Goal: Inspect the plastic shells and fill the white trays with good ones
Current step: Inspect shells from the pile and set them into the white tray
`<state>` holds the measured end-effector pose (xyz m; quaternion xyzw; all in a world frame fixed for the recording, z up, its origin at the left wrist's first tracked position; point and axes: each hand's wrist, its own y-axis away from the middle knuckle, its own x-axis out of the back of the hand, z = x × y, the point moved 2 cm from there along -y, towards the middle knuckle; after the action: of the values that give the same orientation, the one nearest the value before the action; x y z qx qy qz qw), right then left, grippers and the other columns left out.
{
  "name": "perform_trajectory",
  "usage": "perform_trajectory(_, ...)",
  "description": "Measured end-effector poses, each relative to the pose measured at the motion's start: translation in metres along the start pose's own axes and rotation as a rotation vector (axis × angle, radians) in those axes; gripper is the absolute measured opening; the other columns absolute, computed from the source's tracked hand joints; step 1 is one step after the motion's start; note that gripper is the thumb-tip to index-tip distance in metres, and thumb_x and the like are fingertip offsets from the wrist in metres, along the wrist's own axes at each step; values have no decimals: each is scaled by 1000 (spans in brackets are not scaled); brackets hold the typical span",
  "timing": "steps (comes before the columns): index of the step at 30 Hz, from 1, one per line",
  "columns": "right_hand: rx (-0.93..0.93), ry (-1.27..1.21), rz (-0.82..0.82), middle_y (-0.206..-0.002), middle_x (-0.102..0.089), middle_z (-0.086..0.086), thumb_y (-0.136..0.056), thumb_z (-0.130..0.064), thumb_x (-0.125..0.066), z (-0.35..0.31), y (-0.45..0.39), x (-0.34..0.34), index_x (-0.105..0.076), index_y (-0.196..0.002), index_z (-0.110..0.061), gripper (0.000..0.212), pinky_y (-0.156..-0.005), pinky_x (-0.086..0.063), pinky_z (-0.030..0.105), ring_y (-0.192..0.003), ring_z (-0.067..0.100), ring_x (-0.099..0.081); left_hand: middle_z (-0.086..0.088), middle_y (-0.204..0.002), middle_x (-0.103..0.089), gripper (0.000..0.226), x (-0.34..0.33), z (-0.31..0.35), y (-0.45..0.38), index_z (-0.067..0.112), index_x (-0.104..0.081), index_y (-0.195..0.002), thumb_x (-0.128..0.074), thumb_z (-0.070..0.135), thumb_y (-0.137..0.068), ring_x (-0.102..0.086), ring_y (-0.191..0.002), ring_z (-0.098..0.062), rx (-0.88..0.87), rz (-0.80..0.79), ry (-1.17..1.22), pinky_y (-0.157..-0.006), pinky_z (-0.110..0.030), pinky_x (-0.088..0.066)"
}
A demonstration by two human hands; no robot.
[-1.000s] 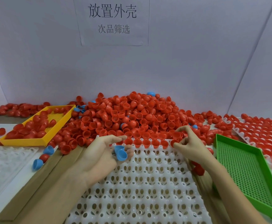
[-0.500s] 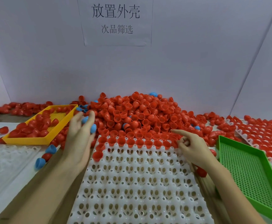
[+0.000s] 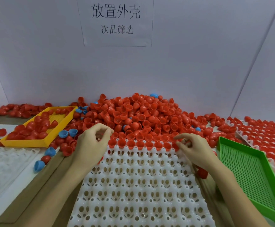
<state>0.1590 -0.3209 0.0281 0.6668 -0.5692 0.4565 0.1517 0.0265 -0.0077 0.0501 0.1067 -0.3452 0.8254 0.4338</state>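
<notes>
Left hand (image 3: 91,145) has returned from the yellow tray (image 3: 25,142), fingers curled, grip contents unclear.

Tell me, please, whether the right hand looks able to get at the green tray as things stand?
Probably yes. The green tray lies just beside the right hand, on its outer side, open-topped and with nothing between them. The hand's fingers are curled over shells at the white tray's far row.

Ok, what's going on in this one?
A person is sorting red shells from a big pile into a white tray. Only the tray's far row is filled. Both hands are at that row: the left hand near its left end, the right hand at its right end. The yellow tray holds some shells; the green tray holds none.
</notes>
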Motion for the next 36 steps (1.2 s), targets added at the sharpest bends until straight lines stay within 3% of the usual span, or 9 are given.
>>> perform_trajectory(2, -16, -90, 119, -89, -71, -7, -100, -14, -62, 4, -6, 12, -71, -110, -29, 19, -52, -48, 13, -62, 2, -64, 18, -92, -74, 17, -2, 0, 1, 24, -75, -95, -61, 16, -101, -64, -93, 10, -5, -18, 6, -75, 0, -44)
perform_trajectory(5, -45, 4, 237, -103, -72, -1, -100, -3, -59, 12, -27, 21, -71, -116, -20, 27, -68, -53, 18, -82, 13, -68, 17, -89, -73, 19, -3, 1, 3, 23, -75, -92, -62, 13, -101, -65, -93, 10, -2, -24, 2, -74, 0, -44)
perform_trajectory(8, -25, 182, 104, -132, -65, 8, -96, 7, -58, 15, -55, 15, -65, -133, -18, 46, -103, -52, 37, -121, 26, -62, 16, -88, -73, 18, -3, 4, 6, 21, -74, -91, -62, 14, -101, -67, -88, 3, -22, -12, -39, -74, -3, -46)
perform_trajectory(11, 34, 298, -94, -150, -53, 6, -94, 4, -64, 17, -75, 3, -55, -147, -22, 60, -117, -38, 40, -140, 28, -48, 12, -87, -72, 17, -4, 8, 8, 18, -74, -90, -62, 15, -101, -67, -85, -2, -54, -14, -60, -76, -12, -50)
perform_trajectory(14, 10, 363, -83, -135, -55, 7, -95, 3, -62, 22, -83, -10, -53, -148, -24, 60, -106, -48, 38, -124, 28, -56, 7, -85, -66, 15, -3, 13, 11, 13, -70, -87, -63, 14, -100, -61, -82, -13, -171, 30, -194, -73, -29, -52)
perform_trajectory(18, 36, 407, 9, -123, -64, 9, -92, 3, -67, 18, -85, -10, -59, -137, -21, 52, -92, -55, 40, -112, 30, -64, 4, -85, -61, 9, -1, 20, 15, 11, -68, -90, -65, 11, -98, -53, -82, -16, -310, 28, -405, -68, -25, -45)
perform_trajectory(23, 76, 280, 169, -115, -71, 12, -92, -5, -73, 3, -74, -4, -62, -133, -15, 44, -91, -56, 43, -106, 30, -67, 6, -86, -61, 8, 0, 21, 15, 13, -69, -91, -65, 13, -98, -55, -84, -15, -302, 16, -387, -69, -24, -46)
perform_trajectory(33, 111, -126, 350, -101, -70, -10, -83, -16, -84, -14, -27, 5, -68, -121, -21, 41, -76, -51, 8, -89, -3, -66, 15, -84, -61, 14, -6, 19, 13, 20, -69, -87, -65, 15, -99, -59, -86, -8, -235, -52, -189, -74, -19, -44)
perform_trajectory(36, 73, -133, 378, -106, -72, -5, -84, -14, -84, -6, -25, 2, -68, -122, -19, 42, -76, -48, 7, -90, 1, -67, 19, -86, -60, 11, -8, 22, 16, 23, -69, -90, -66, 18, -99, -59, -90, -5, -262, -76, -167, -78, -15, -42)
